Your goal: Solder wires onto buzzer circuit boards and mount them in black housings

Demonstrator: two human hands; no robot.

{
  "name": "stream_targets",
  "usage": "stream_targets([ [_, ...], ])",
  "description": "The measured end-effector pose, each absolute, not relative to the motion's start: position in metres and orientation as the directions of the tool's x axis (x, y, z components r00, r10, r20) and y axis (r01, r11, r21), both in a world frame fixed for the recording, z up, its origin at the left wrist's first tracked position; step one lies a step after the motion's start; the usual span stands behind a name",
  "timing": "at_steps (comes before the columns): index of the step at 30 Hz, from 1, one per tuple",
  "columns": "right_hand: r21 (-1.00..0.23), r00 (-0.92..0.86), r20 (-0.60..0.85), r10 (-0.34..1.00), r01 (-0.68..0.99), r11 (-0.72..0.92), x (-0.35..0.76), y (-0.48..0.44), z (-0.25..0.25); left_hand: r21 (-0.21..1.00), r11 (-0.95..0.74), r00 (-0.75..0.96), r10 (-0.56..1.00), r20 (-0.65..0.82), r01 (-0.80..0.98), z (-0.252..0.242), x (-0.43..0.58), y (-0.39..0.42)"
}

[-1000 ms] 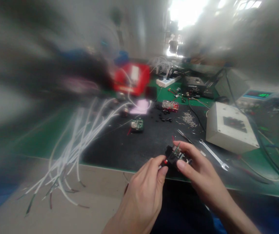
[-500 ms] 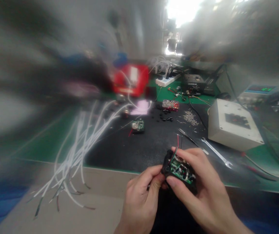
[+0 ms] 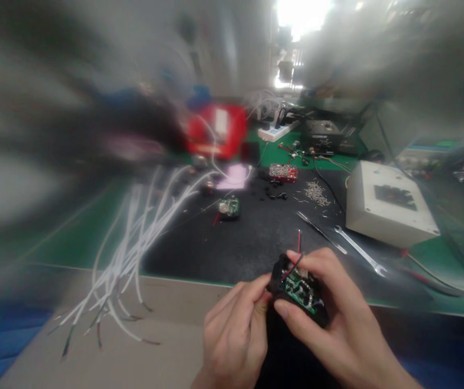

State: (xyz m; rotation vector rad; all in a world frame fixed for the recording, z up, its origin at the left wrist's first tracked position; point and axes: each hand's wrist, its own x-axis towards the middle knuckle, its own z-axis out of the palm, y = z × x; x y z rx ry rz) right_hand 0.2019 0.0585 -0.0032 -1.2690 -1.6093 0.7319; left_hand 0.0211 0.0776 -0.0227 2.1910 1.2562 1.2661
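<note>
Both hands hold a small black housing with a green circuit board (image 3: 300, 289) inside it, low in the middle of the view. My right hand (image 3: 333, 319) wraps round its right side, thumb under the front and fingers over the top. My left hand (image 3: 234, 329) pinches the housing's left corner with thumb and fingertips. A red wire and a dark wire (image 3: 298, 246) stick up from the board.
A black mat (image 3: 248, 237) covers the green bench. On it lie a second small circuit board (image 3: 229, 207), a spanner (image 3: 359, 251), tweezers (image 3: 317, 229), loose metal pins (image 3: 317, 193). White cables (image 3: 134, 248) trail off left. A white box (image 3: 388, 204) stands right, a red box (image 3: 216, 129) behind.
Both hands have drawn the housing lower and nearer to me, and it has been turned so the green board faces up. The grip of each hand is unchanged.
</note>
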Motion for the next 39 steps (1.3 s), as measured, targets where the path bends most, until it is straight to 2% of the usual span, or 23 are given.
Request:
stream_targets([
  [2,-0.912,-0.019,0.238,0.971,0.341,0.23,0.203,0.058,-0.008,0.622,-0.575,0.228,0.804,0.549,0.531,-0.02,0.023,0.079],
  [5,-0.96,0.011,0.159,0.987,0.235,0.152,0.207,0.058,-0.011,0.678,-0.563,0.251,0.824,0.508,0.472,-0.014,0.022,0.081],
  [10,-0.972,-0.019,0.162,0.987,0.169,0.163,0.213,0.057,-0.012,0.752,-0.508,0.296,0.86,0.415,0.421,-0.005,0.017,0.082],
  [12,-0.967,-0.035,0.177,0.984,0.178,0.18,0.212,0.057,-0.013,0.715,-0.525,0.272,0.851,0.45,0.462,-0.006,0.017,0.081],
  [16,-0.958,-0.006,0.157,0.988,0.242,0.154,0.206,0.058,-0.016,0.509,-0.629,0.269,0.745,0.611,0.588,-0.014,0.02,0.076],
  [18,-0.953,0.014,0.162,0.987,0.26,0.152,0.205,0.058,-0.017,0.45,-0.641,0.25,0.707,0.661,0.622,-0.019,0.02,0.075],
  [21,-0.943,-0.006,0.192,0.981,0.277,0.186,0.207,0.058,-0.014,0.556,-0.595,0.211,0.77,0.603,0.581,-0.022,0.018,0.077],
  [24,-0.916,-0.063,0.238,0.969,0.316,0.246,0.211,0.059,-0.007,0.73,-0.515,0.272,0.857,0.437,0.45,-0.017,0.012,0.082],
  [27,-0.89,-0.095,0.277,0.956,0.35,0.293,0.213,0.058,-0.002,0.814,-0.441,0.328,0.886,0.328,0.377,-0.013,0.007,0.084],
  [30,-0.881,-0.09,0.292,0.952,0.362,0.304,0.209,0.058,-0.002,0.761,-0.501,0.283,0.864,0.416,0.412,-0.017,0.006,0.08],
  [33,-0.882,-0.066,0.29,0.955,0.368,0.294,0.205,0.058,-0.005,0.559,-0.628,0.243,0.753,0.611,0.542,-0.025,0.01,0.075],
  [35,-0.879,-0.064,0.299,0.952,0.37,0.301,0.207,0.058,-0.005,0.49,-0.65,0.236,0.71,0.664,0.581,-0.028,0.013,0.074],
  [36,-0.879,-0.075,0.298,0.951,0.366,0.305,0.209,0.059,-0.004,0.509,-0.647,0.236,0.72,0.653,0.568,-0.027,0.013,0.075],
  [39,-0.89,-0.121,0.261,0.958,0.354,0.287,0.216,0.058,0.0,0.672,-0.567,0.255,0.821,0.511,0.476,-0.02,0.012,0.076],
])
